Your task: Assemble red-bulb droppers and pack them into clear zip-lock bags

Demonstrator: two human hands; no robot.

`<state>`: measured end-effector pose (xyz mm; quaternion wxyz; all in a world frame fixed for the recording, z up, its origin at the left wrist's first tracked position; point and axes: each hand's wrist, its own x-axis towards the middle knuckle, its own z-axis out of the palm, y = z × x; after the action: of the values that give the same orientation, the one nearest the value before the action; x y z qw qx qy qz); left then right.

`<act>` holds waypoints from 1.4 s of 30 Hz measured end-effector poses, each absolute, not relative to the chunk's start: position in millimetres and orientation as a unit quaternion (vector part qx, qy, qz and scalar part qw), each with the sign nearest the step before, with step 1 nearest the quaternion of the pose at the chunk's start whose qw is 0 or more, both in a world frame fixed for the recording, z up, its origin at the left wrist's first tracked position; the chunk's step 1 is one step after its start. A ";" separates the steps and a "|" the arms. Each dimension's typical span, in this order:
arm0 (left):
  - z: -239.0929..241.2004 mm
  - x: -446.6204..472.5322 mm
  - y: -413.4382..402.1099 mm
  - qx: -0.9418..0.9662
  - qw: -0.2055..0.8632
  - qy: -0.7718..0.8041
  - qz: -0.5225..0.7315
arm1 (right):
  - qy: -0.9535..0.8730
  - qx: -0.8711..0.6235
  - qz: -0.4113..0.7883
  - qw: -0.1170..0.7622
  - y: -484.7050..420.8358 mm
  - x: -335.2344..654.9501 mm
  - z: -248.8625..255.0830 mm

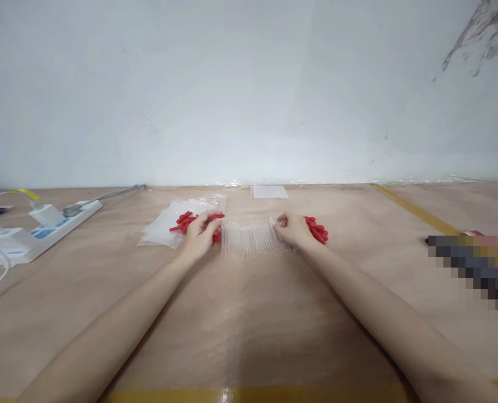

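Observation:
A row of clear thin tubes [249, 239] lies side by side on the brown table, between my two hands. My left hand [199, 235] is at the row's left end, its thumb and fingers closed on a slim red piece [217, 216]. More red pieces [184, 221] lie behind and beside that hand, partly hidden by it. At the right end, my right hand [293, 228] pinches what looks like one clear tube by its upper end; the fingers cover most of the grip. Another pile of red pieces [316, 229] sits just right of that hand.
Clear zip bags [160, 226] are spread behind the left red pile. A single bag [269, 192] lies near the wall. On the left stands a power strip [51, 232] with chargers and cables. A blurred dark object [471, 268] is at the right, by yellow tape [417, 208].

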<state>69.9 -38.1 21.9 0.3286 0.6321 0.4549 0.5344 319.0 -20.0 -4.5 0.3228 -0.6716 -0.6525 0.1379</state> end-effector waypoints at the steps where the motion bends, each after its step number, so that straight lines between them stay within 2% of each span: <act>1: 19.0 75.6 -39.4 0.631 0.349 0.445 0.531 | -0.650 -0.679 0.143 0.312 -16.9 316.3 -3.3; 6: 4.9 94.0 -36.0 0.615 0.390 0.421 0.541 | -0.640 -0.713 0.149 0.247 -11.3 305.8 6.0; 12: -12.5 95.1 -32.6 0.622 0.351 0.412 0.566 | -0.609 -0.733 0.210 0.220 -12.6 305.8 12.8; 14: -17.0 92.1 -34.1 0.654 0.314 0.403 0.558 | -0.603 -0.737 0.217 0.218 -11.6 307.0 13.7; 19: -18.4 86.4 -37.9 0.764 0.121 0.397 0.493 | -0.602 -0.723 0.222 0.257 -13.0 311.4 18.9; 24: -13.1 86.8 -44.2 0.818 0.040 0.349 0.456 | -0.668 -0.635 0.208 0.327 -38.4 314.3 21.0; 30: -12.4 90.1 -51.2 0.840 0.072 0.321 0.430 | -0.775 -0.476 0.029 0.414 -77.9 305.7 0.2; 38: -9.8 91.5 -54.1 0.838 0.097 0.340 0.416 | -0.809 -0.461 -0.053 0.361 -84.0 298.5 -22.1; 42: -8.6 92.3 -56.4 0.850 0.093 0.328 0.401 | -0.818 -0.449 -0.031 0.358 -86.5 298.3 -18.1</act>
<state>92.3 -56.4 -8.6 0.0935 0.8501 0.3284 0.4010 298.3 -86.5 -18.1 0.3583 -0.4485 -0.8182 -0.0306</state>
